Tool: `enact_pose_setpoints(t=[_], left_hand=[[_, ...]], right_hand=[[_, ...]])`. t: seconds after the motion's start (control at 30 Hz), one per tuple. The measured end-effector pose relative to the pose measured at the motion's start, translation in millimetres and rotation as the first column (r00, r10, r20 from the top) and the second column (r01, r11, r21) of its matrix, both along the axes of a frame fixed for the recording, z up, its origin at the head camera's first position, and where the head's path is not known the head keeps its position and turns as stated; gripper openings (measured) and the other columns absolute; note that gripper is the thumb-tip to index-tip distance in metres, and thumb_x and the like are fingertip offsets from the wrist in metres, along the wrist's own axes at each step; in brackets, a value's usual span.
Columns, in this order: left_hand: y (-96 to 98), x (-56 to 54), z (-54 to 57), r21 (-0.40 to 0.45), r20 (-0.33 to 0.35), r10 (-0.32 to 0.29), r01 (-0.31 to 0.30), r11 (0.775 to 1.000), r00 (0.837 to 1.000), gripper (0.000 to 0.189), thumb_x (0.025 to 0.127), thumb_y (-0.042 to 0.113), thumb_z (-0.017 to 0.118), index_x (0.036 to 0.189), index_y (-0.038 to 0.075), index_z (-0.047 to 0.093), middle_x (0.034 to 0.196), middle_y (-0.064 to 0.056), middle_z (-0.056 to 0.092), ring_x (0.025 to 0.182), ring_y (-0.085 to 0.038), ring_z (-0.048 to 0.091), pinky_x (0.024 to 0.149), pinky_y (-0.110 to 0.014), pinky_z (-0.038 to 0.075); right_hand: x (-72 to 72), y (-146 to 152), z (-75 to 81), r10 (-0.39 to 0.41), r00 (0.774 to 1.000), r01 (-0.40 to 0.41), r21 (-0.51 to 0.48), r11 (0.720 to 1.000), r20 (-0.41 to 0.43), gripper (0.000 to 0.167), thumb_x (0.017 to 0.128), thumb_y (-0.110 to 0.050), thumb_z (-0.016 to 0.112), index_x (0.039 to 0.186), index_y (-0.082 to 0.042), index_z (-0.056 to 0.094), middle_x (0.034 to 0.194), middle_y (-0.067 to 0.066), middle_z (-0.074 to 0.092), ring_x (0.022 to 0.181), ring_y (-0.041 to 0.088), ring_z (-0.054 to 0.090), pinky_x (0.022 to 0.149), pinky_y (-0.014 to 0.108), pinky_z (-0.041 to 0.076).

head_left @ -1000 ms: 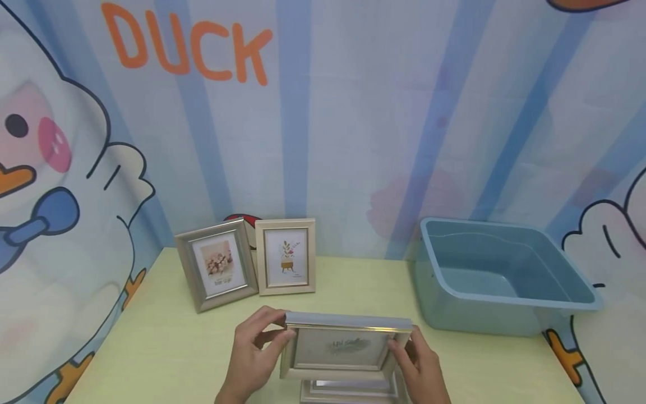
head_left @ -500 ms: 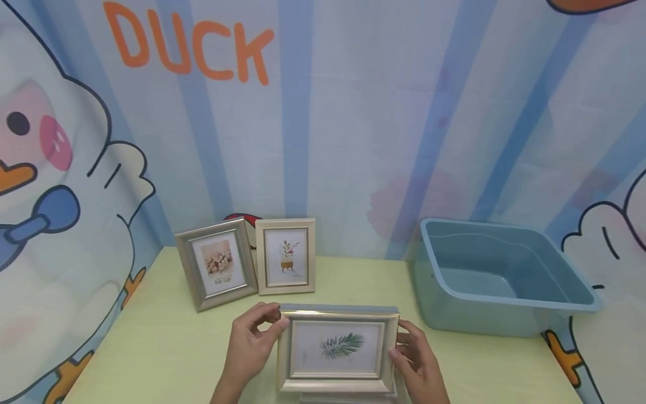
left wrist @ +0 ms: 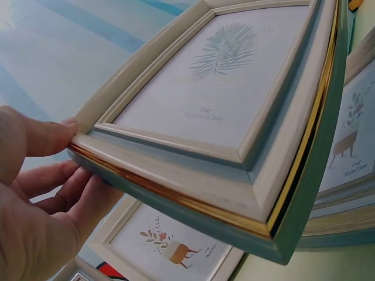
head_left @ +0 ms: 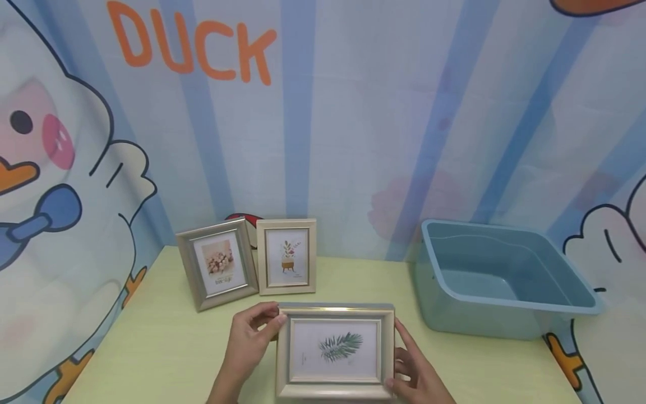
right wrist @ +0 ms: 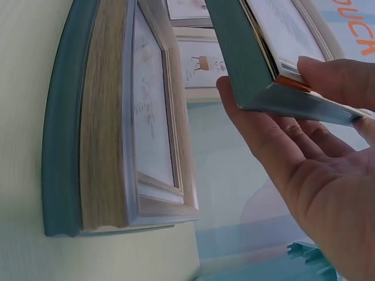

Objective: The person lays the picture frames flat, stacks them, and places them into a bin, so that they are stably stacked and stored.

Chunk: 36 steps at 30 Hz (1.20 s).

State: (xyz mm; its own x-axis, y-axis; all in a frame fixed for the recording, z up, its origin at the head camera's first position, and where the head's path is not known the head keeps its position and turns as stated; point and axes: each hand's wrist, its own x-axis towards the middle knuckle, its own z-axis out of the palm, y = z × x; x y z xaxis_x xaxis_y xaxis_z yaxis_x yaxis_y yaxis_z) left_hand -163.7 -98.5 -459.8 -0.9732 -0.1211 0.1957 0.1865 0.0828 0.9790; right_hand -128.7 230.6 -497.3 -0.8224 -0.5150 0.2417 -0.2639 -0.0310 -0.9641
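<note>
Both hands hold a pale, gold-trimmed picture frame (head_left: 335, 390) with a green leaf print, low and central in the head view. My left hand (head_left: 247, 342) pinches its upper left corner, thumb on the front and fingers behind. My right hand (head_left: 419, 370) holds the right side, its thumb near the lower corner; in the right wrist view fingers support the frame's back. Below the held frame, the right wrist view shows stacked frames, including a wood-grain frame (right wrist: 105, 129), lying on the table. The held frame hides this stack in the head view.
At the back left stand two frames: a silver-brown frame (head_left: 189, 269) with a flower photo and a cream frame (head_left: 261, 258) with a potted plant print. A blue plastic tub (head_left: 484, 320) stands at the back right of the pale yellow table (head_left: 151, 348), before a duck-print curtain (head_left: 343, 112).
The leaf-print frame has tilted back so its front faces the head camera more fully, and it has shifted slightly left. It now covers the stack beneath it. My right index finger has straightened along the side.
</note>
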Motion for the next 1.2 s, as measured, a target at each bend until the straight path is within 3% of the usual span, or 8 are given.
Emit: enact_pose_setpoints(t=[0.1, 0.27, 0.47, 0.7, 0.83, 0.97, 1.1, 1.2], left_hand=[[0.7, 0.5, 1.1, 0.016, 0.036, -0.018, 0.017, 1.0, 0.999, 0.022, 0.084, -0.005, 0.073, 0.104, -0.012, 0.068, 0.092, -0.014, 0.069, 0.076, -0.002, 0.065, 0.068, -0.017, 0.058], [3.2, 0.5, 2.8, 0.047, 0.112, -0.019, 0.014, 0.999, 0.994, 0.023, 0.088, 0.002, 0.072, 0.108, -0.009, 0.068, 0.09, -0.008, 0.069, 0.076, -0.004, 0.067, 0.063, -0.022, 0.06], [7.9, 0.9, 0.6, 0.12, 0.174, 0.037, -0.058, 0.991, 0.984, 0.029, 0.091, 0.01, 0.071, 0.115, -0.004, 0.068, 0.09, -0.001, 0.068, 0.076, -0.005, 0.065, 0.06, -0.02, 0.057], [11.6, 10.9, -10.0, 0.516, 0.169, -0.113, 0.01, 0.857, 0.979, 0.028, 0.098, 0.008, 0.061, 0.125, 0.005, 0.065, 0.113, 0.006, 0.065, 0.102, -0.006, 0.066, 0.091, -0.026, 0.059], [8.5, 13.7, -13.8, 0.523, 0.13, -0.226, 0.127, 0.843, 0.965, 0.038, 0.1, 0.009, 0.057, 0.137, 0.003, 0.056, 0.129, 0.004, 0.059, 0.118, -0.01, 0.061, 0.1, -0.028, 0.054], [-3.2, 14.4, -17.8, 0.45, 0.106, -0.377, 0.294, 0.843, 0.92, 0.049, 0.1, 0.007, 0.055, 0.147, -0.002, 0.044, 0.131, 0.003, 0.059, 0.114, -0.011, 0.063, 0.094, -0.03, 0.058], [-20.0, 13.7, -20.6, 0.298, 0.102, -0.555, 0.507, 0.809, 0.826, 0.066, 0.096, 0.002, 0.059, 0.155, 0.001, 0.03, 0.145, -0.005, 0.05, 0.108, -0.01, 0.064, 0.08, -0.03, 0.062], [-28.2, 14.7, -20.0, 0.208, 0.111, -0.621, 0.593, 0.778, 0.776, 0.081, 0.089, -0.001, 0.069, 0.157, 0.006, 0.026, 0.155, -0.021, 0.033, 0.105, -0.01, 0.064, 0.073, -0.036, 0.064]], right_hand=[[-0.4, 0.2, -3.1, 0.001, 1.0, -0.001, -0.023, 1.0, -0.007, 0.098, 0.088, 0.016, 0.056, 0.161, -0.013, -0.002, 0.125, -0.013, 0.065, 0.11, 0.01, 0.067, 0.086, 0.027, 0.06], [1.5, 0.0, -5.5, -0.004, 0.994, 0.01, -0.048, 0.999, 0.108, 0.099, 0.09, 0.011, 0.058, 0.162, -0.019, -0.003, 0.129, -0.011, 0.066, 0.113, 0.011, 0.067, 0.089, 0.029, 0.059], [3.6, -2.1, -8.4, -0.023, 0.969, 0.039, -0.056, 0.998, 0.247, 0.096, 0.091, 0.005, 0.06, 0.162, -0.029, 0.003, 0.139, 0.031, 0.054, 0.114, 0.015, 0.068, 0.09, 0.036, 0.059], [3.6, -1.6, -9.6, -0.003, 0.955, 0.041, -0.124, 0.991, 0.298, 0.097, 0.09, 0.005, 0.06, 0.161, -0.035, 0.006, 0.137, 0.016, 0.061, 0.114, 0.016, 0.068, 0.088, 0.038, 0.06], [4.5, 0.0, -9.7, -0.024, 0.955, 0.056, -0.102, 0.993, 0.297, 0.097, 0.091, 0.004, 0.061, 0.16, -0.038, 0.007, 0.139, 0.03, 0.054, 0.115, 0.014, 0.067, 0.089, 0.035, 0.06], [6.1, 3.3, -10.3, -0.013, 0.955, 0.05, -0.116, 0.992, 0.296, 0.093, 0.092, 0.004, 0.06, 0.156, -0.046, 0.014, 0.137, 0.026, 0.057, 0.114, 0.015, 0.068, 0.088, 0.036, 0.06], [6.7, 8.4, -10.8, 0.035, 0.962, 0.009, -0.164, 0.986, 0.269, 0.092, 0.091, 0.007, 0.058, 0.154, -0.048, 0.019, 0.13, 0.003, 0.066, 0.112, 0.016, 0.068, 0.086, 0.037, 0.061], [7.4, 11.5, -10.3, 0.071, 0.951, -0.019, -0.172, 0.985, 0.299, 0.091, 0.09, 0.008, 0.058, 0.151, -0.052, 0.024, 0.125, -0.006, 0.068, 0.112, 0.016, 0.069, 0.087, 0.037, 0.061]])
